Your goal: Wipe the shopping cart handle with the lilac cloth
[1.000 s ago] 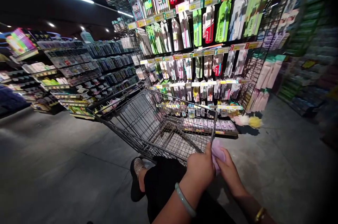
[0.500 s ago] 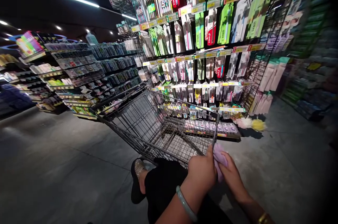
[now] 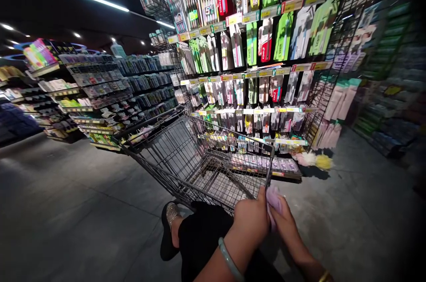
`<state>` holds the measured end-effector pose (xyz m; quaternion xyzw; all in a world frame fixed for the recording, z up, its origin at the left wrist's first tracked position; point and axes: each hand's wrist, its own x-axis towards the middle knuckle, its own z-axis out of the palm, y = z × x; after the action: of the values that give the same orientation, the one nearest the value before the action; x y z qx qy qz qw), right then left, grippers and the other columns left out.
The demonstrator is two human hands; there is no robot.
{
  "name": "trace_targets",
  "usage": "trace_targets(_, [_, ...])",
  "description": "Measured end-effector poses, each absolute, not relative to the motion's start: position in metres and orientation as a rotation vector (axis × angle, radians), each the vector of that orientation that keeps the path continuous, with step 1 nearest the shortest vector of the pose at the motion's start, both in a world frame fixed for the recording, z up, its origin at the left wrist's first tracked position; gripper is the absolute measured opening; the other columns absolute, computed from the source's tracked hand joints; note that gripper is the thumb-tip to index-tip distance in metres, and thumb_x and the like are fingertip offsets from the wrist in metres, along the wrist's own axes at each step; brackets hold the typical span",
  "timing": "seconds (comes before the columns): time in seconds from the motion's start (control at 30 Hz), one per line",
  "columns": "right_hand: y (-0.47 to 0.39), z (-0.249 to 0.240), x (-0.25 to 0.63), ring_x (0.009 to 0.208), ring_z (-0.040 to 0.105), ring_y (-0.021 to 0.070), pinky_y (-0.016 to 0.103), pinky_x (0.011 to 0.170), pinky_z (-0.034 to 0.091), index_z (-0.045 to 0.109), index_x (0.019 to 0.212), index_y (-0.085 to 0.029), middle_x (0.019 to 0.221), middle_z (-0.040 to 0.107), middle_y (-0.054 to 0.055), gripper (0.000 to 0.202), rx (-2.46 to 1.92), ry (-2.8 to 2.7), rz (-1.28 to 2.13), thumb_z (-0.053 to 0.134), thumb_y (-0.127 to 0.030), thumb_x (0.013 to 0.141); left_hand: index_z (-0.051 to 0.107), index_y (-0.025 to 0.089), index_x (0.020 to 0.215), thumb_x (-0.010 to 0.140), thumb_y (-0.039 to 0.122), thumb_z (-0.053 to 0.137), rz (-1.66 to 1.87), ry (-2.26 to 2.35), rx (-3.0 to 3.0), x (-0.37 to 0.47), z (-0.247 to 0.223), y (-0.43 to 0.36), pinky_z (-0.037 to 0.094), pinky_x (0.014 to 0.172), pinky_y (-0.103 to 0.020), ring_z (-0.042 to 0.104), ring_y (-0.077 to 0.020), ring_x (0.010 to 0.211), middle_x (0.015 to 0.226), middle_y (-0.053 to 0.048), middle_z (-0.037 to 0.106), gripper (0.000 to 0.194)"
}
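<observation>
My left hand (image 3: 250,216), with a pale green bangle on its wrist, is closed at the near right corner of a metal wire shopping cart (image 3: 217,193), thumb pointing up along the edge. My right hand (image 3: 286,225) pinches a lilac cloth (image 3: 274,200) against the cart's upright edge, right beside the left thumb. Part of the cloth hangs below the fingers. The left fingers are mostly hidden behind the back of the hand. No goods show in the cart's main basket.
Ahead, a wire display rack (image 3: 262,73) carries rows of packaged toothbrushes. Yellow and white bath puffs (image 3: 323,162) hang low at its right side. More stocked shelves (image 3: 100,87) stand to the left. My shoe (image 3: 170,229) rests on the grey floor (image 3: 100,220) beside the cart.
Both hands and the lilac cloth have shifted slightly down and left in view, along with the cart's near right edge. Each hand keeps its hold.
</observation>
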<state>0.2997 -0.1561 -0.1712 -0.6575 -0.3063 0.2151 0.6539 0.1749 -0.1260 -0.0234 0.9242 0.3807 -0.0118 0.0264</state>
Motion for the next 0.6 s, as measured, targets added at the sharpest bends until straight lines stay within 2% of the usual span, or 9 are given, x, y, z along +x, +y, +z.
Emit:
trace_targets(0.07, [-0.158, -0.144, 0.301, 0.119, 0.053, 0.0277, 0.044, 0.104, 0.043, 0.055, 0.117, -0.024, 0.124, 0.058, 0.009, 0.046, -1.465, -0.741, 0.411, 0.059, -0.047, 0.078, 0.025, 0.01, 0.156, 0.089, 0.028, 0.052, -0.051, 1.156, 2.848, 0.176, -0.022, -0.125, 0.052, 0.062, -0.035, 0.073, -0.03, 0.074, 0.083, -0.012, 0.074, 0.074])
trace_targets(0.17, [-0.149, -0.121, 0.305, 0.121, 0.051, 0.0272, 0.045, 0.107, 0.04, 0.057, 0.114, -0.024, 0.121, 0.055, 0.01, 0.04, -1.471, -0.868, 0.268, 0.057, -0.043, 0.079, 0.026, 0.008, 0.155, 0.089, 0.029, 0.052, -0.052, 1.155, 2.847, 0.178, -0.021, -0.126, 0.052, 0.061, -0.036, 0.073, -0.0305, 0.075, 0.085, -0.012, 0.074, 0.074])
trace_targets(0.27, [-0.14, -0.142, 0.308, 0.119, 0.051, 0.0307, 0.05, 0.106, 0.04, 0.056, 0.11, -0.022, 0.119, 0.055, 0.012, 0.046, -1.526, -0.797, 0.316, 0.057, -0.046, 0.07, 0.027, 0.009, 0.156, 0.091, 0.026, 0.049, -0.048, 1.175, 2.852, 0.179, -0.021, -0.127, 0.051, 0.06, -0.035, 0.073, -0.029, 0.073, 0.084, -0.012, 0.074, 0.071])
trace_targets(0.37, [-0.141, -0.167, 0.309, 0.113, 0.055, 0.0338, 0.053, 0.103, 0.042, 0.055, 0.107, -0.02, 0.115, 0.057, 0.013, 0.054, -1.592, -0.673, 0.484, 0.058, -0.05, 0.062, 0.02, 0.012, 0.158, 0.091, 0.025, 0.05, -0.041, 1.181, 2.851, 0.179, -0.02, -0.127, 0.05, 0.059, -0.033, 0.073, -0.0277, 0.071, 0.08, -0.01, 0.074, 0.074])
trace_targets(0.47, [-0.15, -0.153, 0.309, 0.114, 0.055, 0.031, 0.048, 0.102, 0.044, 0.056, 0.112, -0.021, 0.119, 0.057, 0.011, 0.052, -1.56, -0.688, 0.478, 0.057, -0.05, 0.069, 0.013, 0.016, 0.159, 0.09, 0.026, 0.051, -0.065, 1.146, 2.842, 0.178, -0.019, -0.126, 0.049, 0.059, -0.032, 0.072, -0.0274, 0.072, 0.081, -0.009, 0.074, 0.08])
trace_targets(0.6, [-0.148, -0.117, 0.312, 0.12, 0.052, 0.025, 0.04, 0.105, 0.041, 0.057, 0.117, -0.024, 0.123, 0.054, 0.008, 0.039, -1.494, -0.896, 0.258, 0.054, -0.038, 0.08, 0.013, 0.016, 0.16, 0.092, 0.028, 0.05, -0.072, 1.163, 2.834, 0.178, -0.02, -0.125, 0.05, 0.06, -0.033, 0.072, -0.0281, 0.074, 0.084, -0.011, 0.074, 0.078])
